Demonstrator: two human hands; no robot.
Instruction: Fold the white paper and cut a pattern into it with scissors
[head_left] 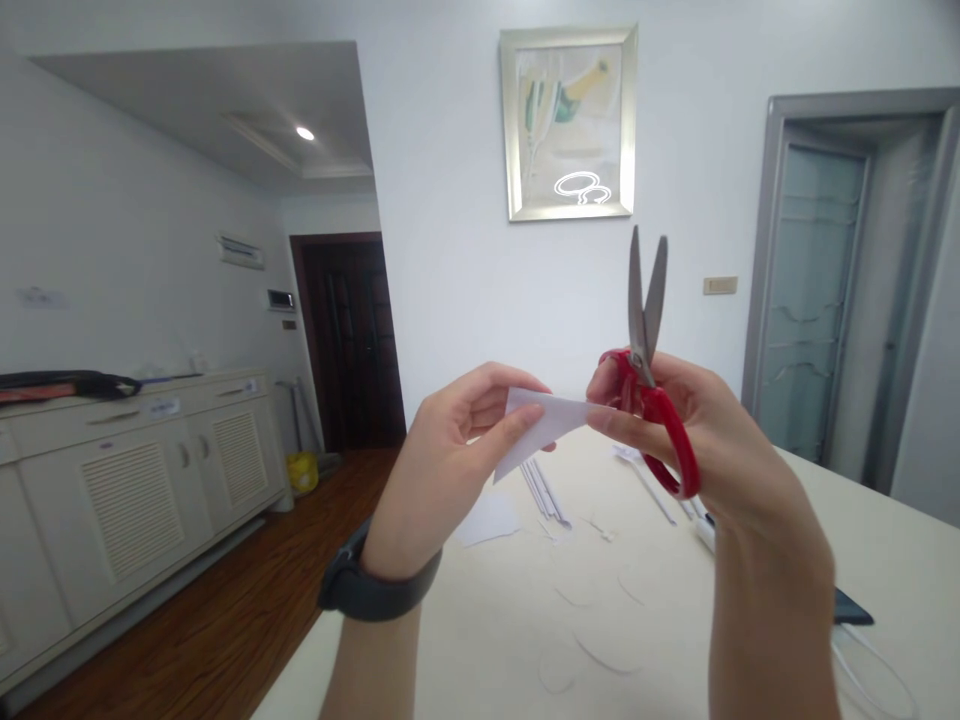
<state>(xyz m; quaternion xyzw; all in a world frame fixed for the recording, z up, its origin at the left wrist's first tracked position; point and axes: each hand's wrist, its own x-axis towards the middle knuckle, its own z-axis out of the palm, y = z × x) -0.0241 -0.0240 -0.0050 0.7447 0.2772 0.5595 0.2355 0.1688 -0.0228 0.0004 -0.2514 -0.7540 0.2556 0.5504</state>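
Note:
A small piece of white paper (541,425), pointed toward the right, is held up above the table. My left hand (480,425) pinches its left part between thumb and fingers. Hooked on my right hand (675,400) are red-handled scissors (643,350), blades upward and slightly apart. The thumb and a finger of that same hand also pinch the paper's right tip. Below the hands, several thin rolled paper sticks (546,492) lie beside a flat white paper sheet (487,520).
Thin curled paper strips (607,657) are scattered on the white table (480,640). More paper sticks (652,490) lie at the right, with a dark phone-like object (853,606) and white cable (877,665) nearer. A cabinet (142,480) stands left.

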